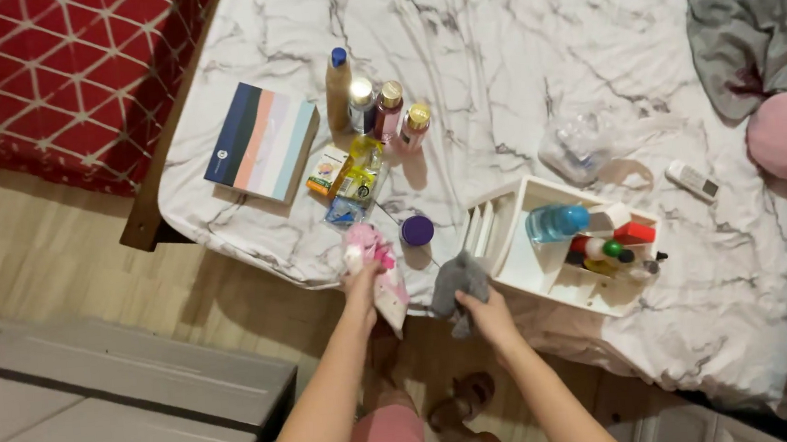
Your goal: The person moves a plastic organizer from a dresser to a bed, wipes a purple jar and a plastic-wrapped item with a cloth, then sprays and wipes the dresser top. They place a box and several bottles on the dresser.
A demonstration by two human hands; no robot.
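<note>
At the bed's (pixel 586 56) lower edge, centre frame, a pink pouch (pixel 381 278), long axis upright, is gripped by the left hand (pixel 362 284), and a grey cloth (pixel 459 286), partly hidden, is clutched by the right hand (pixel 485 315).

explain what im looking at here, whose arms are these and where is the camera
One picture, taken by a camera worn on a person's head, looking down. The two bare arms are that person's own. The left hand holds a pink and white pouch in its grip; the right hand holds a grey cloth. Both are at the edge of a bed with a marble-print sheet. On it lie a striped book, a row of bottles, a purple lid and a white organiser box holding small bottles.
</note>
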